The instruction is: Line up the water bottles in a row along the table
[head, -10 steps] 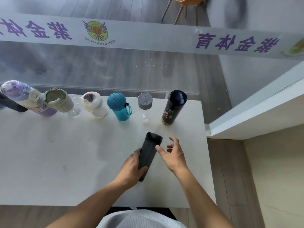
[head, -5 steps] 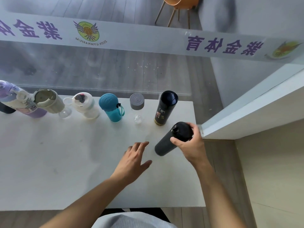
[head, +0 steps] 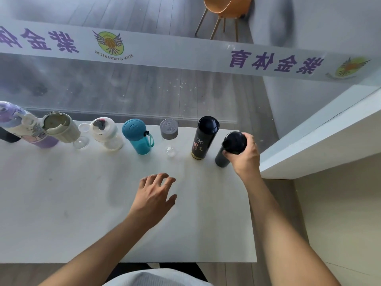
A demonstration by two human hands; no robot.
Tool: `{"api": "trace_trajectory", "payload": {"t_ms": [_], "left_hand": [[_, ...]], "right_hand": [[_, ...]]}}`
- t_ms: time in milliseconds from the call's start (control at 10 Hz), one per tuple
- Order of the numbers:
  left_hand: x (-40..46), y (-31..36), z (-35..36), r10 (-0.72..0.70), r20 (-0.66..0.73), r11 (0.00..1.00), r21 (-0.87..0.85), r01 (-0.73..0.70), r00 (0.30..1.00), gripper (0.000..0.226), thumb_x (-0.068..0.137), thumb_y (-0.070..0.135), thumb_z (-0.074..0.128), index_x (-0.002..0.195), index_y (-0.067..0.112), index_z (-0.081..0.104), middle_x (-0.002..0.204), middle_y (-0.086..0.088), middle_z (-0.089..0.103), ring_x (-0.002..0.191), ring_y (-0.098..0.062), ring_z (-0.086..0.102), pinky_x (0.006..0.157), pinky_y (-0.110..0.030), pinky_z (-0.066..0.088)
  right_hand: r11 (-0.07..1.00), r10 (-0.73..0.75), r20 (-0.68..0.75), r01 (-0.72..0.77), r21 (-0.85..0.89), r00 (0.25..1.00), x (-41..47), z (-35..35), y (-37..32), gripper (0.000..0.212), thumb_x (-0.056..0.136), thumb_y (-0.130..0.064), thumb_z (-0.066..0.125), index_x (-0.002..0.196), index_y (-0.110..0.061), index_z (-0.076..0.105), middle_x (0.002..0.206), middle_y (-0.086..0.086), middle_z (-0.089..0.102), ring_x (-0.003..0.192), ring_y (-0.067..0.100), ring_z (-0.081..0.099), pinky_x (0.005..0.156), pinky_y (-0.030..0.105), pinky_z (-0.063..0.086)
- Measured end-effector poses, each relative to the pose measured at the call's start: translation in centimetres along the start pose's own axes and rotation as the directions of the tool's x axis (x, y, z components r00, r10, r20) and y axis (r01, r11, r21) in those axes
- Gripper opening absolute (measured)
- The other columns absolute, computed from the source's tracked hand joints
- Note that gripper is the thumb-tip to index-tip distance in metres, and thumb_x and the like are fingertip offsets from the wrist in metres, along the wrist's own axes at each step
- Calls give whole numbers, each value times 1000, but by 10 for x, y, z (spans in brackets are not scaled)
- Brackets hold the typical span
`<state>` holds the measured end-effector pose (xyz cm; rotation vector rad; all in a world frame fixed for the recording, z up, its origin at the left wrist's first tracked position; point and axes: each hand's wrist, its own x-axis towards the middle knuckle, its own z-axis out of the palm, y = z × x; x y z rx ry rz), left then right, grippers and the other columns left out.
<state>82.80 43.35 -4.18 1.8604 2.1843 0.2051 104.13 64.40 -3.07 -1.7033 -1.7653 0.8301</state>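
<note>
Right now: right hand (head: 244,156) gripping dark bottle (head: 232,148) by cap, base partly hidden; left hand (head: 153,198) loose, empty; purple bottle (head: 19,124) cut off at frame edge.

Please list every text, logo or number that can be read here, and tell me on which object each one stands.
"ZIJIN GYMNASIUM", mirrored: under the winged logo on the white banner.
"紫金体育", purple, mirrored: on the banner; again at its left end, cut off.
Black flask label: too blurred to read.
Other bottles: no readable text.

I'm seeing both forearms bare, no sleeves reaching the left hand (head: 153,196) or right hand (head: 245,156); the person is wearing a light grey ribbed top (head: 156,278), dark trousers.
</note>
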Motion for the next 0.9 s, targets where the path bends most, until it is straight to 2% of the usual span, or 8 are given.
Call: {"api": "trace_trajectory", "payload": {"t_ms": [400,500,600,700,800,900], "left_hand": [[2,-5,-25,-58,-61,998,14,59,996,44,86,45,64,125,25,59,123,2,61,110,-27,57,96,-41,41],[2,-4,-30,-53,-61,998,21,55,997,44,88,46,62,126,26,57,125,3,60,112,-26,56,97,-41,41],[6,-6,-40,-54,-79,998,14,56,995,44,89,47,60,128,27,56,128,4,59,114,-25,55,98,-40,41],[16,-9,-54,-52,-112,998,18,54,992,45,89,47,61,128,26,56,129,2,59,114,-25,55,97,-40,43],[27,-10,-75,-43,-186,999,7,45,982,44,89,43,64,127,23,56,129,0,60,111,-28,56,92,-41,43],[41,-9,-100,-51,-252,999,-22,47,966,42,89,40,64,126,23,57,128,-1,61,112,-30,56,92,-43,43]], "right_hand": [[1000,27,2,-27,0,1000,16,-3,2,78,67,-21,89,133,-17,47,124,9,57,115,25,55,94,28,42],[999,31,20,-31,-10,999,17,-6,1,84,68,-21,90,138,-17,44,129,11,54,120,29,53,99,33,43],[997,74,92,-71,-37,993,15,-15,-8,100,69,-27,91,150,-21,32,139,15,44,126,29,48,105,36,39],[999,25,-10,-25,-42,1000,16,-28,-23,91,76,-41,81,150,-26,31,140,11,43,128,26,46,105,43,44],[985,-166,-134,158,-68,977,14,-43,-51,64,88,-42,66,143,-23,41,139,7,50,128,24,48,105,45,46],[950,-313,-99,311,-41,945,10,-46,-78,51,95,-37,60,142,-22,45,141,4,48,127,19,49,101,36,47]]}}
